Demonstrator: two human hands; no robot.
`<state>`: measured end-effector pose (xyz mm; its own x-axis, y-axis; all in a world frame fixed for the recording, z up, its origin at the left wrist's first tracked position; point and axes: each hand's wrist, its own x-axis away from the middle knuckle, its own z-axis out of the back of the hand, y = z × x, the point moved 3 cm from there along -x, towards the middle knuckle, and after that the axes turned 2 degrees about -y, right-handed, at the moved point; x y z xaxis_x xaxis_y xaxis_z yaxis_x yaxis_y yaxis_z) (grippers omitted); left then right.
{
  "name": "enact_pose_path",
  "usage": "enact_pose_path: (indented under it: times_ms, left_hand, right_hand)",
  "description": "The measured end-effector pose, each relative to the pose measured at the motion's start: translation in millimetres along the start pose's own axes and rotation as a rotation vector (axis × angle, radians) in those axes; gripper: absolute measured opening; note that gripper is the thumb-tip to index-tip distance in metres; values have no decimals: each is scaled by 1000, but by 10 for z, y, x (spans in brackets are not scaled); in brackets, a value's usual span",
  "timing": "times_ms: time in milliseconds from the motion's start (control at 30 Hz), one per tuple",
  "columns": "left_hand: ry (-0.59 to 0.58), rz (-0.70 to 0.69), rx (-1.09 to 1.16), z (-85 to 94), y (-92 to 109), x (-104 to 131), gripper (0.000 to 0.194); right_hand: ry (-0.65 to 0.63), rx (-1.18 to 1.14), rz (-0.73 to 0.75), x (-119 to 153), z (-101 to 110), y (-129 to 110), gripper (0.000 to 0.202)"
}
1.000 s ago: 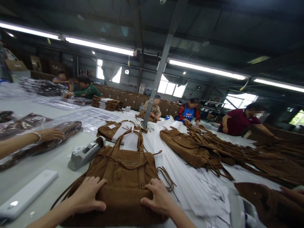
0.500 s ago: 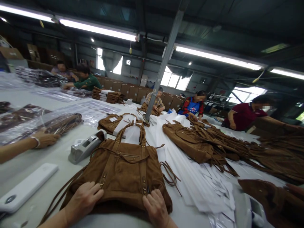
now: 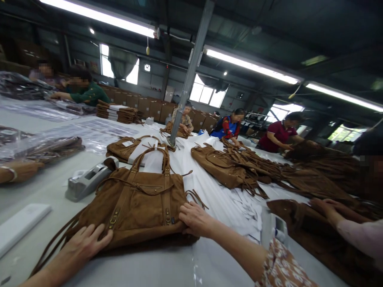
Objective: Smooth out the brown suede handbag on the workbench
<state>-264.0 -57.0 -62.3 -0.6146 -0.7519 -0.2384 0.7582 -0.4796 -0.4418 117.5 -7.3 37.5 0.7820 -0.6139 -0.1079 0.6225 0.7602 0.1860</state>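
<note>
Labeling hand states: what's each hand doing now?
Left hand: open, flat on the brown bag, lower left corner.
Right hand: open, resting on the bag's right edge.

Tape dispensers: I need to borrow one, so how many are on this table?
2. One grey tape dispenser lies left of the brown bag under both hands. A second sits right of the right hand. Others may be hidden.

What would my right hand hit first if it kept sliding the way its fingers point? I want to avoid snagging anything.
Probably the bag's buckled strap: your right hand lies on the brown bag, fingers pointing left across it. Depth is hard to judge.
</note>
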Motion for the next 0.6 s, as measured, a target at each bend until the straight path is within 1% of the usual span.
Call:
enact_pose_path:
  times_ms: [33, 100, 133, 233, 300, 367, 433, 467, 533, 600]
  left_hand:
    - [1, 15, -18, -13, 12, 3, 61]
    - [24, 45, -43, -46, 43, 19, 62]
    - [45, 59, -48, -67, 58, 30, 62]
    - [68, 104, -16, -131, 44, 51, 54]
    - [35, 106, 22, -130, -53, 33, 45]
    - [8, 60, 71, -41, -232, -14, 33]
    - [-21, -45, 151, 125, -457, -75, 18]
    - [-51, -106, 213, 217, -570, -102, 16]
    - [-146, -178, 348, 380, -768, -139, 23]
    - [-247, -164, 445, 477, -901, -149, 34]
  right_hand:
    - [32, 19, -20, 53, -88, -31, 30]
    - [79, 51, -65, 185, -290, -138, 17]
    - [105, 68, -96, 253, -389, -200, 15]
    - [184, 113, -205, 406, -613, -331, 26]
    - [206, 110, -215, 441, -654, -350, 26]
    - [206, 80, -158, 436, -583, -327, 22]
    - [169, 31, -86, 424, -422, -276, 16]
    - [135, 0, -55, 423, -324, -243, 12]
    - [16, -77, -12, 433, -138, -166, 10]
    - [-48, -109, 38, 442, 28, -90, 14]
